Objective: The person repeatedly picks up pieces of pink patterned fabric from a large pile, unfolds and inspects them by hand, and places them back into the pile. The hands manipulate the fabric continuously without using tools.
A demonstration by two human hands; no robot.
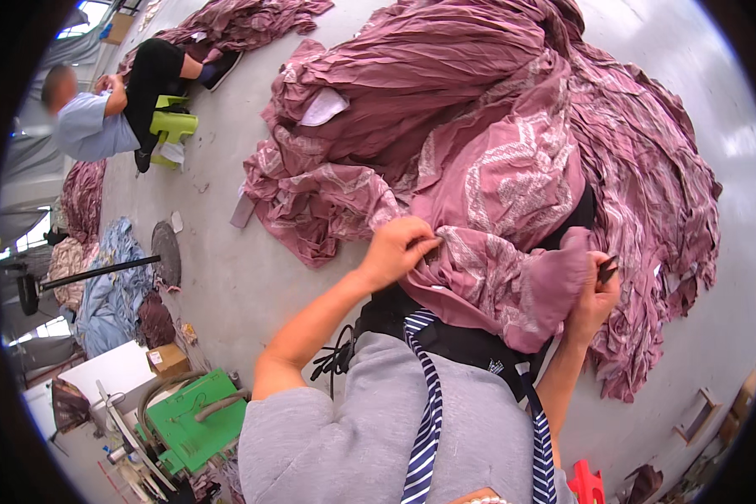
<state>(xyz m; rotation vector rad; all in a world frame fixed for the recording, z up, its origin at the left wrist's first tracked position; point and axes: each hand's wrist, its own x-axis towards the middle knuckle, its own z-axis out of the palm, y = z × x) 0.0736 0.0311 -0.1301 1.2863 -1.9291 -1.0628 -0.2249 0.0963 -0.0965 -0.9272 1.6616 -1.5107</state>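
Note:
A large heap of dusty-pink patterned fabric spreads over the floor in front of me, and part of it lies across my lap. My left hand is closed, pinching an edge of this cloth between thumb and fingers. At the right, my right hand is closed around a small black tool, whose kind is mostly hidden by the fingers. The same hand is against a raised fold of the cloth. Between both hands a stretch of fabric hangs bunched. A white label shows on the heap.
Another person sits on a green stool at the far left, beside more pink fabric. Blue cloth is piled at the left, above a green machine. Part of a red plastic object shows below right.

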